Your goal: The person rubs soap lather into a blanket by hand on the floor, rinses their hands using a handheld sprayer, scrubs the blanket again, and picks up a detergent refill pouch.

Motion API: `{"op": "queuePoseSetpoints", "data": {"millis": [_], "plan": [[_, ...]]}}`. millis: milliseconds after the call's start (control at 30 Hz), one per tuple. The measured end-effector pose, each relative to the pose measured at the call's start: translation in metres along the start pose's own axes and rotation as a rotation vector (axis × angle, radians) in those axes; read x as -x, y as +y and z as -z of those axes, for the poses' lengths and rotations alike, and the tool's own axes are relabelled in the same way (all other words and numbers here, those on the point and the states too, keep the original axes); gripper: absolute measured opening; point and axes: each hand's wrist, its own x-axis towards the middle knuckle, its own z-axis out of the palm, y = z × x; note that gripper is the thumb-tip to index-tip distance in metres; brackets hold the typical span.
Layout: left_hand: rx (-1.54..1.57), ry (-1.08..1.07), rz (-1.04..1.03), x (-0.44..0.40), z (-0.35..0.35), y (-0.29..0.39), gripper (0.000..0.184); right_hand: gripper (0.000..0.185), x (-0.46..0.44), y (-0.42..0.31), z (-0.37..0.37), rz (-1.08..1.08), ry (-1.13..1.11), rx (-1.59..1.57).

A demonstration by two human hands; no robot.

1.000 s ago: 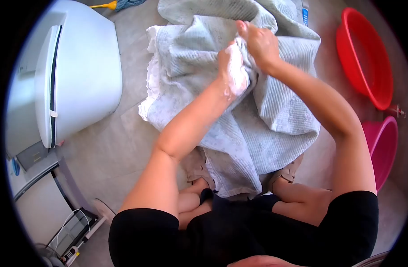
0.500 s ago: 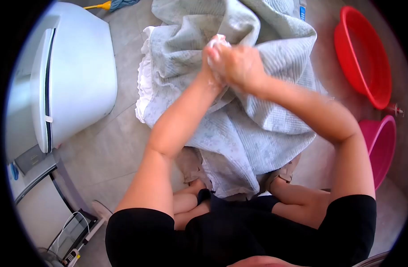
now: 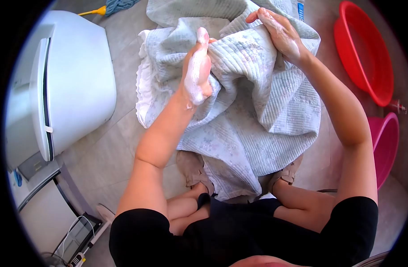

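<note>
A pale, quilted bedspread [image 3: 239, 129] with a faint floral print and a white ruffled edge lies bunched in front of me, partly over my feet. White suds coat the side and thumb of my left hand [image 3: 197, 69], which grips the cloth at a raised fold; most of its fingers are hidden. Farther up and to the right, my right hand [image 3: 283, 36] has hold of the other end of that fold. Its upper fingers reach out past the fabric, with foam along them. Between both hands the fold is stretched in a ridge.
A red basin [image 3: 346, 53] and a pink tub [image 3: 382, 151] stand on the right, with a small clear bottle [image 3: 397, 107] between them. To the left is a white appliance [image 3: 81, 75]. A mop head [image 3: 119, 5] lies at the top.
My hands were pressed together over bunched cloth, rubbing. They have moved apart, left hand to the left and right hand up and right, spreading a fold of the bedspread between them.
</note>
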Motion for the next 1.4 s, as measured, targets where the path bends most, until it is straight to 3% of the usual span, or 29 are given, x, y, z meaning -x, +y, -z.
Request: {"op": "queuePoseSetpoints", "data": {"millis": [100,233,267,333,367,433,467,533,600,667,700,733,800,833,867,933,1000,1033,1067,1167,1200,1300,1333,1367,1400], "plan": [[-0.082,-0.131,0.007,0.006,-0.007,0.006,0.035,0.042,0.003,-0.002,-0.004,0.03,0.048,0.005],[-0.114,0.059,-0.122,-0.016,0.006,-0.007,0.028,0.041,0.013,-0.005,-0.026,0.138,0.269,0.13],[-0.068,0.009,-0.133,-0.019,0.008,-0.011,0.028,0.042,0.018,0.001,-0.042,0.365,0.292,0.188],[0.027,-0.088,-0.153,-0.021,0.008,-0.02,0.026,0.04,0.036,-0.009,-0.086,0.447,0.237,0.603],[0.307,-0.15,-0.017,-0.037,0.015,-0.035,0.023,0.04,0.031,-0.004,-0.094,0.466,0.246,0.758],[0.355,-0.363,-0.049,-0.033,0.002,-0.039,0.025,0.042,0.012,0.007,-0.1,0.501,0.27,1.069],[0.36,0.034,0.009,-0.02,-0.015,-0.039,0.026,0.046,-0.007,0.004,-0.088,0.164,0.302,0.925],[0.477,-0.225,0.053,-0.019,-0.02,-0.038,0.029,0.05,-0.031,0.014,-0.068,0.271,0.542,0.875],[0.434,-0.103,0.078,-0.012,-0.028,-0.025,0.024,0.047,-0.009,0.007,-0.081,0.129,0.511,0.883],[0.434,-0.568,-0.052,-0.049,0.028,-0.049,0.025,0.039,0.024,0.007,-0.109,0.532,0.521,0.884],[0.51,-0.837,-0.067,-0.053,0.026,-0.041,0.026,0.031,0.024,0.008,-0.112,0.576,0.474,0.831],[0.482,-0.85,-0.114,-0.05,0.025,-0.039,0.027,0.031,0.019,0.01,-0.109,0.495,0.465,0.874],[0.383,-0.089,-0.022,-0.021,-0.007,-0.031,0.03,0.032,-0.006,0.017,-0.089,0.315,0.457,0.952],[0.5,-0.328,0.073,-0.023,-0.005,-0.031,0.031,0.034,-0.021,0.02,-0.071,0.249,0.486,0.997],[0.371,-0.061,0.041,-0.024,-0.012,-0.037,0.022,0.034,-0.022,0.023,-0.065,0.212,0.486,1.011],[0.447,0.078,0.172,-0.009,-0.04,-0.013,0.021,0.041,0.001,0.022,-0.082,0.183,0.577,0.861],[0.462,-0.085,0.061,-0.041,0.014,-0.037,0.021,0.033,0.026,0.018,-0.113,0.533,0.584,0.779],[0.486,-0.312,0.055,-0.053,0.041,-0.048,0.017,0.024,0.025,0.018,-0.111,0.537,0.498,0.825],[0.479,-0.23,0.033,-0.044,0.029,-0.042,0.017,0.016,0.022,0.021,-0.107,0.541,0.42,0.867],[0.486,-0.011,0.037,-0.03,-0.015,-0.04,0.019,0.017,-0.016,0.02,-0.072,0.085,0.488,1.054],[0.437,0.101,0.094,-0.01,-0.039,-0.029,0.02,0.018,-0.013,0.028,-0.066,0.204,0.52,1.062],[0.435,-0.115,0.03,-0.029,-0.003,-0.047,0.021,0.017,0.028,0.013,-0.101,0.276,0.561,0.753],[0.413,-0.219,-0.002,-0.032,0.004,-0.039,0.023,0.013,0.037,0.019,-0.108,0.475,0.503,0.863],[0.388,0.176,-0.017,-0.035,-0.003,-0.044,0.021,0.011,0.037,0.022,-0.104,0.521,0.405,0.903],[0.344,0.193,-0.035,-0.032,-0.01,-0.046,0.02,0.008,0.035,0.028,-0.094,0.564,0.313,0.942]]}}
